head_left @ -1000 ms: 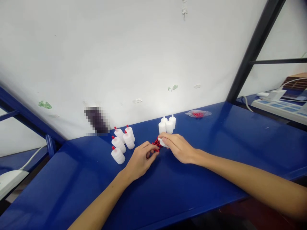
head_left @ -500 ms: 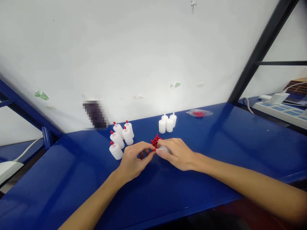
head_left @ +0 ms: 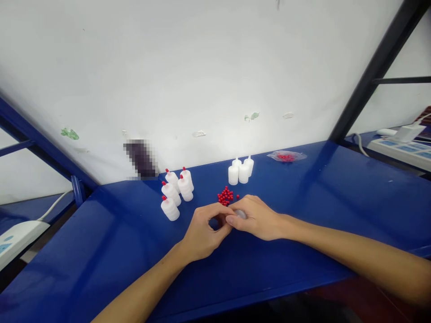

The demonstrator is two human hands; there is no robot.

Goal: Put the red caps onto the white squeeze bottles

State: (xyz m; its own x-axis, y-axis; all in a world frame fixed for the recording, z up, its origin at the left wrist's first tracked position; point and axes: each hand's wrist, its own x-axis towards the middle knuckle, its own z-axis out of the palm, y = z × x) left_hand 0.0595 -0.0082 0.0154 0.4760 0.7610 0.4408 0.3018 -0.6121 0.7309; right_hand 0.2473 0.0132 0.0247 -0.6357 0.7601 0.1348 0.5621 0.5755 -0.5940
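My right hand is wrapped round a small white squeeze bottle, most of which its fingers hide. Against its near end, thumb and forefinger of my left hand are pinched together. The red cap in that pinch is covered by the fingertips now. Just beyond both hands lies a pile of small red caps, with one loose cap to its right. Several white bottles with red caps stand to the left. Uncapped white bottles with bare nozzles form a group behind the pile.
Near the wall, a clear plastic bag holds more red caps. The blue table meets a white wall at the back. Power strips sit beyond the frame posts on either side.
My left fingertips have closed in against the bottle in my right hand, covering the red cap that showed between them. The hands now uncover more of the cap pile. The view has shifted slightly.
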